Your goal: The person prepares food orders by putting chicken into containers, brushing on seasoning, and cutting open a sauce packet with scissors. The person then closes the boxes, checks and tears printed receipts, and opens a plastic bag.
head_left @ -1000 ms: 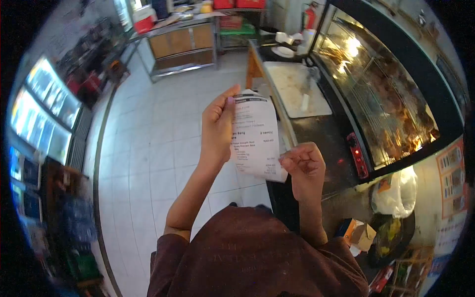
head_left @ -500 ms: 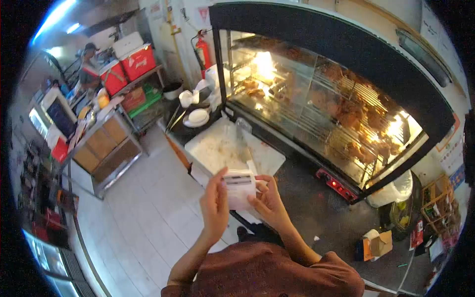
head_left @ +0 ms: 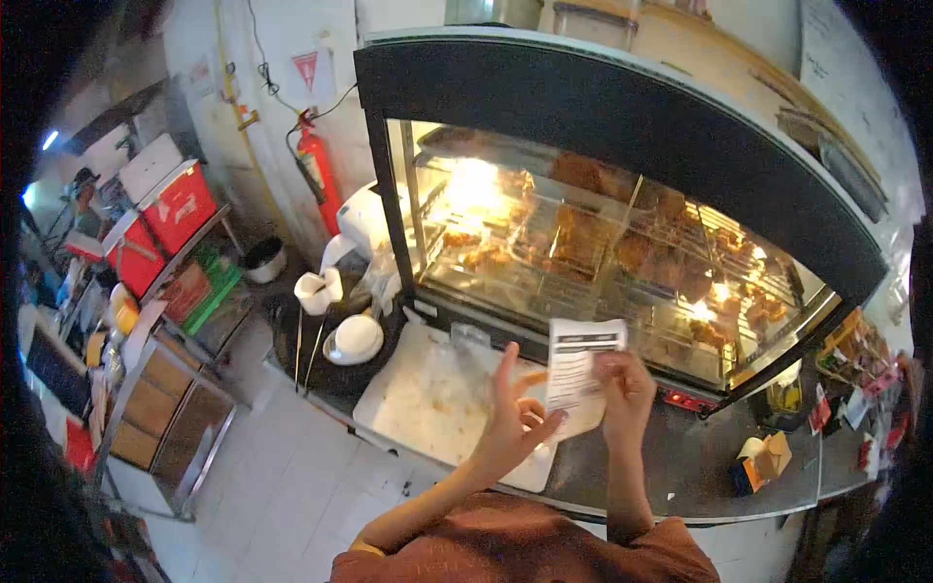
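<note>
A printed paper receipt [head_left: 573,374] is held up in front of me, over the right end of a stained white cutting board [head_left: 418,398]. My right hand [head_left: 625,389] grips its right edge between thumb and fingers. At the lower left corner, my left hand [head_left: 520,423] has its thumb on the paper, the index finger raised and the other fingers partly curled. What looks like a wide blade [head_left: 474,364] lies on the board behind the left hand, partly hidden.
A lit glass display cabinet [head_left: 622,49] with roasted meat stands behind the counter [head_left: 671,457]. White bowls [head_left: 356,337] sit left of the board. A small open box [head_left: 763,462] is at right. A fire extinguisher [head_left: 318,165] hangs on the wall. Another person [head_left: 87,209] stands far left.
My view has turned, and I now face the cabinet more squarely. Both hands have carried the receipt up and right, over the counter. My right hand has shifted to the receipt's upper right edge.
</note>
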`<state>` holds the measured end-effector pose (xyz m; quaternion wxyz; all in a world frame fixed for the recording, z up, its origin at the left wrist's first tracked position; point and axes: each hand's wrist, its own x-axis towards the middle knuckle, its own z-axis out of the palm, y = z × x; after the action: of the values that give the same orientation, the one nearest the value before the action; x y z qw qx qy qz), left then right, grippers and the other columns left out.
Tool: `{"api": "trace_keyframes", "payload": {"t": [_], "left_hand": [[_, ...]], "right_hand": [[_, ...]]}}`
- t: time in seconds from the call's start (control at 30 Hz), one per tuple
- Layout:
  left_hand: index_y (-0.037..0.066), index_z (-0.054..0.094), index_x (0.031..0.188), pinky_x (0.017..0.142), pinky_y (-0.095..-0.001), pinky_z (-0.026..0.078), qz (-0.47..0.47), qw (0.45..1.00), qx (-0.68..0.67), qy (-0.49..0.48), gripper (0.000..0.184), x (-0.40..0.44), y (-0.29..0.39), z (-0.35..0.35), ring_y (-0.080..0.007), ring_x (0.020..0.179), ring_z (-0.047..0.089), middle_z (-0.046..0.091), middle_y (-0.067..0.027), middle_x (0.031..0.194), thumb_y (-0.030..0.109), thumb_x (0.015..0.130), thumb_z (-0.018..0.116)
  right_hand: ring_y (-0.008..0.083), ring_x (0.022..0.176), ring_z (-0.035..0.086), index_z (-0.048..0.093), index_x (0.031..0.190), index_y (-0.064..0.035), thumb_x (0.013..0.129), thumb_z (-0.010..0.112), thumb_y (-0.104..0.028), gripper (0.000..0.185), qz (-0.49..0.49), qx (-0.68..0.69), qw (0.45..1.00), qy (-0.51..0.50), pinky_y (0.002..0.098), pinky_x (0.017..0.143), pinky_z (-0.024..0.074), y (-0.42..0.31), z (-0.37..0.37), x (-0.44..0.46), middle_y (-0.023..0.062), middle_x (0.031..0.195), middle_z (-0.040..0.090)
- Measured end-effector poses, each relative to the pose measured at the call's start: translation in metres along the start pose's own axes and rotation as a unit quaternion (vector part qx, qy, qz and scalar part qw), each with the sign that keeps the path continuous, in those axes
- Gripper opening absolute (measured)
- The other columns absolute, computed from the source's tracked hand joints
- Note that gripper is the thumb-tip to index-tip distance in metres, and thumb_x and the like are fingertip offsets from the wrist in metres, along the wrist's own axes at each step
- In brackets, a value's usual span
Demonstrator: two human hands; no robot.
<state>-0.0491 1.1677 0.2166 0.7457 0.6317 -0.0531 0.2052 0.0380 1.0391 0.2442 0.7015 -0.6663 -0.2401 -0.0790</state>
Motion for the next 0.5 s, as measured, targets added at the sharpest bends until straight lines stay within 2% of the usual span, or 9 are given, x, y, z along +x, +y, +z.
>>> {"api": "trace_keyframes", "payload": {"t": [0.07, 0.1, 0.2, 0.23, 0.27, 0.33, 0.4, 0.47, 0.5], "left_hand": [[0.013, -0.005, 0.135, 0.055, -0.0222, 0.045, -0.028, 0.996, -0.003, -0.08, 0.084, 0.015, 0.003, -0.019, -0.0149, 0.071, 0.057, 0.049, -0.0179, 0.109, 0.007, 0.081, 0.06], [0.013, -0.003, 0.135, 0.055, -0.0208, 0.045, -0.038, 0.995, 0.017, -0.095, 0.09, 0.026, -0.005, -0.026, -0.0092, 0.066, 0.056, 0.056, -0.009, 0.095, 0.003, 0.076, 0.065], [0.01, 0.007, 0.135, 0.054, -0.0187, 0.042, 0.021, 0.984, 0.051, -0.168, 0.08, 0.062, 0.001, -0.033, -0.0059, 0.063, 0.053, 0.059, -0.0056, 0.083, 0.009, 0.079, 0.064], [0.007, 0.018, 0.132, 0.052, -0.0173, 0.039, 0.034, 0.985, 0.034, -0.165, 0.068, 0.075, 0.013, -0.03, -0.0031, 0.061, 0.049, 0.06, -0.0035, 0.077, 0.01, 0.08, 0.061], [0.006, 0.02, 0.131, 0.051, -0.017, 0.038, 0.066, 0.985, 0.02, -0.161, 0.066, 0.091, 0.019, -0.026, -0.003, 0.061, 0.048, 0.059, -0.0033, 0.077, 0.009, 0.08, 0.061], [0.006, 0.025, 0.129, 0.05, -0.0163, 0.037, 0.131, 0.98, -0.012, -0.152, 0.062, 0.125, 0.031, -0.012, -0.0026, 0.06, 0.047, 0.058, -0.0029, 0.077, 0.006, 0.079, 0.061], [0.004, 0.03, 0.125, 0.049, -0.0166, 0.038, 0.123, 0.98, -0.058, -0.146, 0.055, 0.156, 0.047, 0.002, -0.0034, 0.058, 0.047, 0.057, -0.0022, 0.073, 0.004, 0.078, 0.06], [0.004, 0.033, 0.121, 0.048, -0.0167, 0.038, 0.148, 0.976, -0.086, -0.138, 0.05, 0.179, 0.064, 0.015, -0.0038, 0.057, 0.047, 0.056, -0.0025, 0.073, 0.004, 0.079, 0.059], [0.004, 0.034, 0.12, 0.048, -0.0168, 0.038, 0.16, 0.973, -0.097, -0.132, 0.048, 0.185, 0.069, 0.02, -0.0041, 0.056, 0.046, 0.055, -0.0026, 0.073, 0.004, 0.079, 0.059]], "right_hand": [[0.0082, 0.074, 0.05, 0.06, 0.089, -0.001, 0.082, 0.058, -0.01, 0.011, -0.031, -0.069, 0.995, 0.059, 0.0201, 0.063, 0.04, -0.006, 0.005, 0.013, 0.0013, 0.084, 0.055], [0.0078, 0.072, 0.049, 0.061, 0.091, -0.0009, 0.083, 0.057, -0.009, 0.012, -0.053, -0.115, 0.987, 0.103, 0.02, 0.063, 0.0396, -0.017, 0.009, 0.026, 0.001, 0.083, 0.056], [0.0058, 0.069, 0.047, 0.06, 0.101, -0.0006, 0.082, 0.057, -0.008, 0.021, -0.161, -0.219, 0.941, 0.201, 0.0181, 0.061, 0.0373, -0.053, 0.017, 0.068, -0.0003, 0.084, 0.057], [0.0053, 0.068, 0.047, 0.06, 0.103, -0.0004, 0.082, 0.056, -0.007, 0.022, -0.207, -0.226, 0.928, 0.211, 0.0174, 0.06, 0.0361, -0.067, 0.019, 0.084, -0.0008, 0.084, 0.057], [0.0049, 0.068, 0.046, 0.059, 0.104, -0.0001, 0.082, 0.056, -0.007, 0.024, -0.253, -0.234, 0.913, 0.219, 0.0167, 0.059, 0.0349, -0.082, 0.02, 0.101, -0.0013, 0.084, 0.057], [0.0039, 0.065, 0.043, 0.059, 0.106, -0.0011, 0.081, 0.055, -0.007, 0.026, -0.302, -0.113, 0.926, 0.197, 0.0161, 0.055, 0.0322, -0.111, 0.027, 0.134, -0.0014, 0.085, 0.057], [0.0032, 0.064, 0.043, 0.058, 0.108, -0.0019, 0.081, 0.054, -0.007, 0.028, -0.309, -0.193, 0.908, 0.209, 0.0172, 0.055, 0.0333, -0.131, 0.015, 0.164, -0.0011, 0.081, 0.057], [0.0022, 0.066, 0.046, 0.06, 0.105, -0.0024, 0.08, 0.055, -0.009, 0.027, -0.323, -0.19, 0.904, 0.206, 0.0175, 0.057, 0.0361, -0.138, -0.003, 0.2, -0.0002, 0.075, 0.057], [0.0043, 0.068, 0.048, 0.059, 0.106, -0.0016, 0.08, 0.055, -0.01, 0.027, -0.299, -0.236, 0.901, 0.207, 0.0189, 0.06, 0.0381, -0.137, -0.015, 0.216, 0.0021, 0.081, 0.058]]}}
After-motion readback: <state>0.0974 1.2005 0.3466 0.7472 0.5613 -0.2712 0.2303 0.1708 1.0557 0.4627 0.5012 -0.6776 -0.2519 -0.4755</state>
